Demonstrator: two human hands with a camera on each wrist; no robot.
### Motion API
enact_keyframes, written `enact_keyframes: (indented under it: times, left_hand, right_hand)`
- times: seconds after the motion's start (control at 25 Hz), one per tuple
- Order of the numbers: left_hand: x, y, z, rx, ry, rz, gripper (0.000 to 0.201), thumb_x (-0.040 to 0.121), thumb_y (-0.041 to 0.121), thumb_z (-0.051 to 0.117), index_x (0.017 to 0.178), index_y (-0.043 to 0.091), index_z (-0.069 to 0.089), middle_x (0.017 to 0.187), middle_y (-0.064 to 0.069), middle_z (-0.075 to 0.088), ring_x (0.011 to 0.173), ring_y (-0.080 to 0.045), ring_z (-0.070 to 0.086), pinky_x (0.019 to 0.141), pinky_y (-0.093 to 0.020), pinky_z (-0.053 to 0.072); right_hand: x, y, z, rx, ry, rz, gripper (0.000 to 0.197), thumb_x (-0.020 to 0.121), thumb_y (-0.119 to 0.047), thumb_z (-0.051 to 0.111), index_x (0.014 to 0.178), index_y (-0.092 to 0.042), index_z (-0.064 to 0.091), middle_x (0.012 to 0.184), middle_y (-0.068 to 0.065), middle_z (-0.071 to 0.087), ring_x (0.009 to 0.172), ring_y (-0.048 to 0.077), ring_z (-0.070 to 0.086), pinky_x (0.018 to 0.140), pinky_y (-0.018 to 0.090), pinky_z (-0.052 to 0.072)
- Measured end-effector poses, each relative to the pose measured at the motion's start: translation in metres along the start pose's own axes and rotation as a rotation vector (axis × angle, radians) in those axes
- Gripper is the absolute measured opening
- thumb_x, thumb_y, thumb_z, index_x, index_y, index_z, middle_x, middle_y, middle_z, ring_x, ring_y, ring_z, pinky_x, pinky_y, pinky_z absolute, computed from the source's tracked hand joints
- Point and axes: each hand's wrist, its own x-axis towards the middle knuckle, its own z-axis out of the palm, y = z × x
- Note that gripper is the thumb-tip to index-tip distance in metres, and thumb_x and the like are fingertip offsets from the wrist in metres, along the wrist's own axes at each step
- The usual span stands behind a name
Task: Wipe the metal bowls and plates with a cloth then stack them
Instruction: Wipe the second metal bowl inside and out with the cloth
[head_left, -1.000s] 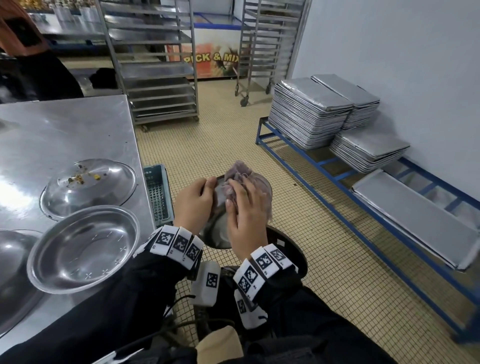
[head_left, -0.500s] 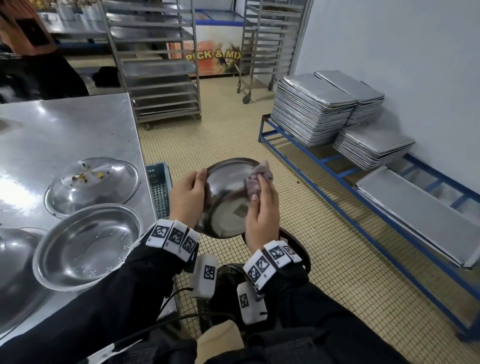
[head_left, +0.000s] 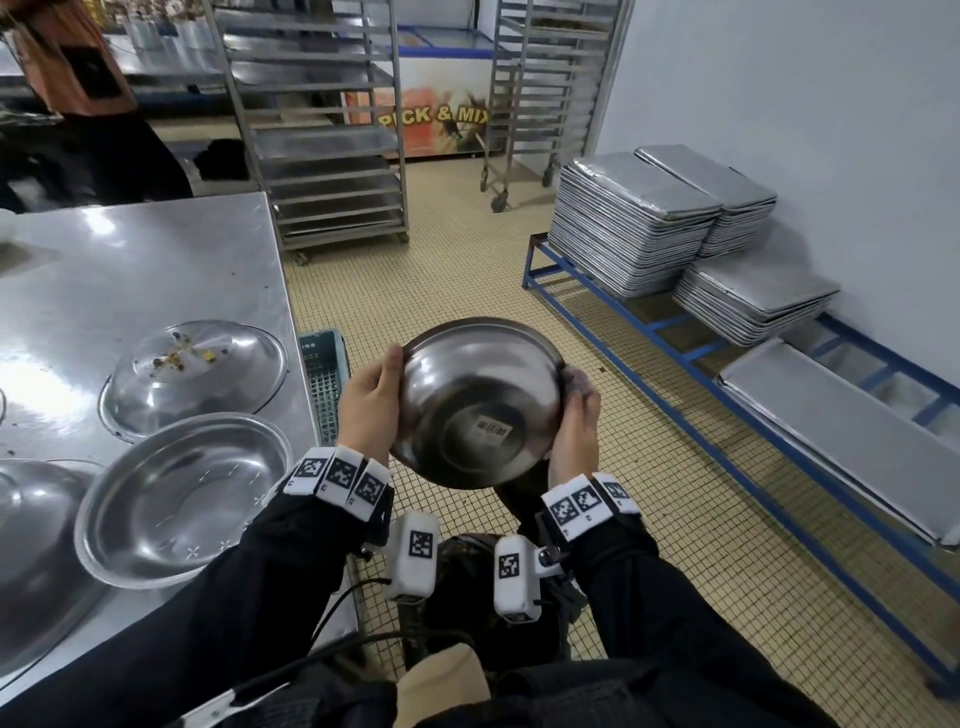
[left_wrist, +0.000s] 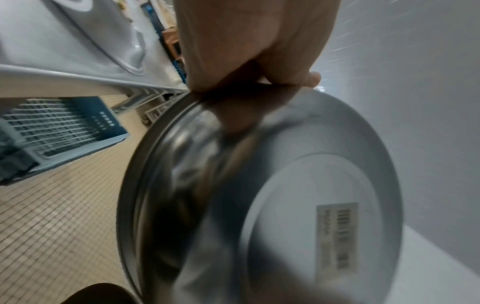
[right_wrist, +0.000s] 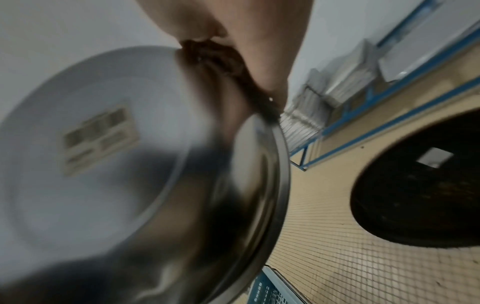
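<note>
glossy metal bowl (head_left: 475, 402), paper barcode label (head_left: 492, 429), brushed steel table (head_left: 156, 280)

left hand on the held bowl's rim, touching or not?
Touching. Head view: the left hand wraps the bowl rim, thumb over its edge; the left wrist view shows the same contact.

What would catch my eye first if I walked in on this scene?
Probably the shiny metal bowl held up over the tiled floor, its underside with a barcode sticker facing the camera, gripped by the left hand and the right hand, which also holds a cloth. Next, the tall stacks of metal trays on the blue rack by the right wall.
</note>
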Motion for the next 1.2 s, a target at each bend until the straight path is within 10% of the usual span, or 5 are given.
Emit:
enact_keyframes:
  times: [0.28,0.48,0.76,0.88,1.2]
  left_hand:
    - [0.007,0.0,0.001,0.322,-0.182,0.188,0.027,0.099,0.028,0.047,0.124,0.023,0.056,0.107,0.006,0.064,0.098,-0.012,0.062,0.084,-0.03,0.053]
    - [0.001,0.013,0.02,0.567,-0.35,0.277,0.021,0.097,0.039,0.049,0.098,0.025,0.065,0.089,0.009,0.065,0.085,-0.009,0.061,0.076,-0.023,0.048]
    - [0.0,0.012,0.026,0.543,-0.236,0.204,0.037,0.099,0.039,0.045,0.082,0.012,0.061,0.078,-0.014,0.064,0.068,-0.024,0.057,0.067,-0.038,0.05]
    - [-0.005,0.012,0.024,0.486,-0.21,0.202,0.035,0.1,0.037,0.044,0.076,0.015,0.057,0.067,-0.001,0.057,0.059,-0.014,0.051,0.056,-0.019,0.044]
    - [-0.013,-0.002,0.004,0.584,-0.211,0.501,0.049,0.092,0.062,0.034,0.058,0.03,0.052,0.059,0.01,0.055,0.066,-0.003,0.047,0.077,-0.039,0.041]
  right_hand:
    - [0.025,-0.013,-0.02,-0.362,-0.144,-0.131,0.014,0.101,-0.029,0.035,0.106,-0.029,0.048,0.099,-0.01,0.057,0.091,0.01,0.056,0.065,0.017,0.037]
    - [0.035,-0.019,-0.012,-0.623,-0.368,-0.425,0.012,0.1,-0.021,0.04,0.101,-0.023,0.051,0.103,-0.001,0.058,0.096,0.015,0.054,0.081,0.026,0.042]
    - [0.006,0.012,-0.002,-0.629,-0.083,-0.64,0.039,0.098,-0.027,0.041,0.134,-0.015,0.047,0.141,0.005,0.037,0.127,0.014,0.038,0.101,0.021,0.034]
    - [0.004,0.006,-0.004,-0.488,0.031,-0.329,0.035,0.1,-0.023,0.038,0.129,-0.009,0.05,0.13,0.007,0.047,0.118,0.015,0.047,0.089,0.019,0.037]
    - [0.024,-0.019,-0.027,0.284,-0.26,0.743,0.063,0.089,-0.058,0.045,0.118,-0.004,0.058,0.119,0.026,0.061,0.112,0.04,0.056,0.099,0.052,0.043]
